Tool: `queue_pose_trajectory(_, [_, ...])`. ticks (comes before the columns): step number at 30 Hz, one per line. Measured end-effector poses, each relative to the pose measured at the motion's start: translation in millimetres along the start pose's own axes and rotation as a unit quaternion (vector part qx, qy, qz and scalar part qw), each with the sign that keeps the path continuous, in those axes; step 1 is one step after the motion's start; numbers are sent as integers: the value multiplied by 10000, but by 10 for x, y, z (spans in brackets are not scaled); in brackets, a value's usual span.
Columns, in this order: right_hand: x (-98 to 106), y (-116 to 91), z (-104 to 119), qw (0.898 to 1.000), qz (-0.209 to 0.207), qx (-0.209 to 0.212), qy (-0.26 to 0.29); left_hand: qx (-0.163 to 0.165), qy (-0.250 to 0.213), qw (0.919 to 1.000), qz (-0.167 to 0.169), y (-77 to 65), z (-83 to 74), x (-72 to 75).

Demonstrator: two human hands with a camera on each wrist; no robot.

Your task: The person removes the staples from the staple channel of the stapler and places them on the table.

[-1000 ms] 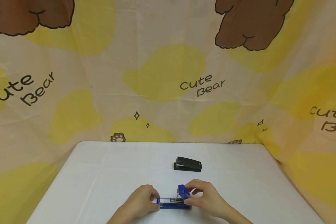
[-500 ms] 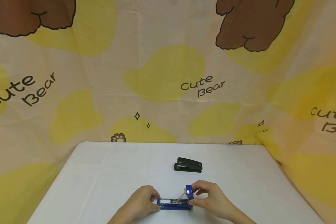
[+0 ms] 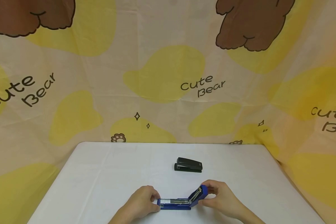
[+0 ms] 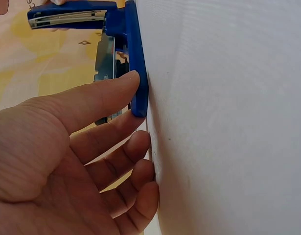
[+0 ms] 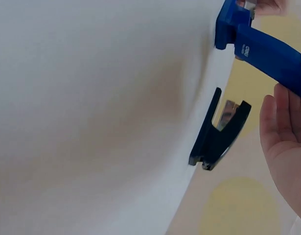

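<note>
Holding a blue stapler (image 3: 175, 207) hinged open at 6 o'clock on the table (image 3: 114, 174).
Left hand (image 3: 142, 201) pinches its base end at 9 o'clock; right hand (image 3: 219, 199) pinches the lid (image 3: 200, 196), tilted toward 2 o'clock. The step in hand looks like exposing the staple channel (image 3: 177, 201); the next move calls for a steady base and controlled lid. Beyond, toward 1 o'clock, a black stapler (image 3: 188, 165) stands untouched.

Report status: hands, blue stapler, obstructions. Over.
Left hand pinches base; right hand holds tilted-back cover. Blue stapler open on table. Black stapler beyond, clear of both hands.
</note>
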State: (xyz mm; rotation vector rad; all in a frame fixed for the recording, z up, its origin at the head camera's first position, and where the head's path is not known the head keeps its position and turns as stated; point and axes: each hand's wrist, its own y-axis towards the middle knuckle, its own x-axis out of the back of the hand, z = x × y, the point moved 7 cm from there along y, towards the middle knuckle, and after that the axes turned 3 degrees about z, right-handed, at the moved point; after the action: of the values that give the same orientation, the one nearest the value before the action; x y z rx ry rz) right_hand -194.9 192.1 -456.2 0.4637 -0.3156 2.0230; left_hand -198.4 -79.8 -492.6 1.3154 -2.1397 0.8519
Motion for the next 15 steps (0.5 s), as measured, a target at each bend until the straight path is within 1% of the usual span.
queue_pose_trajectory(4, [65, -37, -62, 10000, -20, -42, 5, 24, 18, 10000, -11, -6, -3, 5])
queue_pose_trajectory(10, [120, -78, -105, 9997, -33, 9, -237, 33, 7, 10000, -15, -20, -6, 9])
queue_pose_trajectory(15, [137, -120, -173, 9995, -54, -140, -295, 21, 47, 10000, -30, -15, -16, 7])
